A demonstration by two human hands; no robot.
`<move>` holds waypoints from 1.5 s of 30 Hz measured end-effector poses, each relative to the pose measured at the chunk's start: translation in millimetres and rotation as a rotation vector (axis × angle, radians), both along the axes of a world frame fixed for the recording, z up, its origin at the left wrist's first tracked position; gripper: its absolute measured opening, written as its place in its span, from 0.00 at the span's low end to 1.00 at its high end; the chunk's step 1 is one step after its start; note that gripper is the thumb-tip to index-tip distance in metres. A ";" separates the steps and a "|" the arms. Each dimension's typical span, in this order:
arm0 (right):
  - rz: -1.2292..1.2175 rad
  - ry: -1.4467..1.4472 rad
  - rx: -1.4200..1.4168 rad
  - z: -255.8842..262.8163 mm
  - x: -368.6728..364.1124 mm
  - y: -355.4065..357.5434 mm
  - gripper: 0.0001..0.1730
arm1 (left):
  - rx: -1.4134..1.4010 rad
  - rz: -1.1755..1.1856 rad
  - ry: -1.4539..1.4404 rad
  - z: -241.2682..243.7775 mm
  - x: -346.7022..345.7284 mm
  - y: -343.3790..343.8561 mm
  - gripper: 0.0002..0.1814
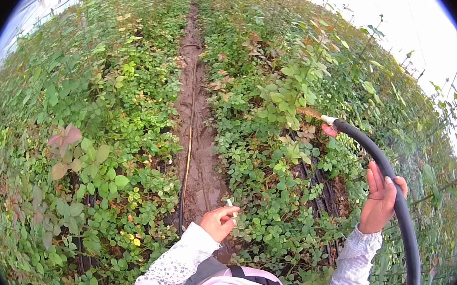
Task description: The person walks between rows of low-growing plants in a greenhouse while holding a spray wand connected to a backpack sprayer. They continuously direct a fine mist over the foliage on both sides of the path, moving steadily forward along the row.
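My right hand [379, 204] holds a thick black hose [373, 148], which curves up from the lower right edge past my palm. A white nozzle [328, 119] caps its far end, pointing left into the leaves. What looks like a brownish jet of liquid [309, 112] extends from it. Just below the nozzle is a pinkish-red piece [329, 130], too small to identify. Above the muddy path, my left hand [220, 223] pinches a small white stick-like object [232, 209] between thumb and fingers.
Dense leafy bushes, probably roses [119, 181], line both sides of a narrow wet mud path [203, 162]. Along the path runs another thin hose [190, 142], looped farther away. Dark drip lines [321, 187] lie under the right-hand plants. Stems reach close to my right arm.
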State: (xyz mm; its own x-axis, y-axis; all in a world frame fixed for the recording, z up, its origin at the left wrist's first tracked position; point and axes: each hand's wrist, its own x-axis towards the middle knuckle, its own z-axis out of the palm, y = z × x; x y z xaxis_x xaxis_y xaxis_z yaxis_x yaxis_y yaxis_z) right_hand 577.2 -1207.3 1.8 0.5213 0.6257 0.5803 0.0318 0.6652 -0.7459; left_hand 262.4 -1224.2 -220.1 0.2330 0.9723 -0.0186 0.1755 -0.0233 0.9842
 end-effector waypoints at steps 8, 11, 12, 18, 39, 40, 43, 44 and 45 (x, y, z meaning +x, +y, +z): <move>0.041 -0.066 0.046 4.7 -4.5 32.2 0.06 | -0.201 -0.109 -0.145 9.6 -14.6 -4.5 0.31; 0.081 -0.099 0.075 9.8 -3.8 44.4 0.07 | -0.115 -0.271 -0.440 50.5 -23.5 -4.7 0.34; 0.091 -0.110 0.083 10.9 -3.9 47.0 0.07 | -0.069 -0.344 -0.535 66.9 -27.5 -5.8 0.36; 0.025 -0.107 0.018 3.8 -3.3 40.9 0.07 | 0.240 -1.016 -0.734 155.9 -54.0 -18.4 0.54; -0.417 0.067 -0.216 -59.8 88.4 -132.1 0.10 | 0.250 -1.567 -1.219 203.0 53.4 -51.8 0.54; -0.413 0.067 -0.189 -54.9 89.3 -128.9 0.10 | 0.201 -1.568 -1.145 183.1 52.7 -43.4 0.54; -0.350 0.051 -0.084 -36.6 90.1 -118.5 0.11 | -0.219 -0.809 -0.582 81.9 33.5 -10.2 0.44; -0.327 0.037 -0.068 -31.5 88.8 -115.8 0.11 | -0.273 -0.593 -0.529 31.0 34.3 6.6 0.41; -0.282 -0.002 -0.041 -28.2 86.4 -114.7 0.11 | -0.427 -0.357 -0.410 -23.9 34.0 16.8 0.36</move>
State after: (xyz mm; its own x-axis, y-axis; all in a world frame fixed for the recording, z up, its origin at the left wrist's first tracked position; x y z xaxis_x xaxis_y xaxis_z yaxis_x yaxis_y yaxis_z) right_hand 663.6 -1322.0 -26.4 0.6767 0.4792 0.5590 0.2129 0.5994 -0.7716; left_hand 296.5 -1207.4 -244.0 0.6072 0.7621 -0.2247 -0.1590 0.3936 0.9054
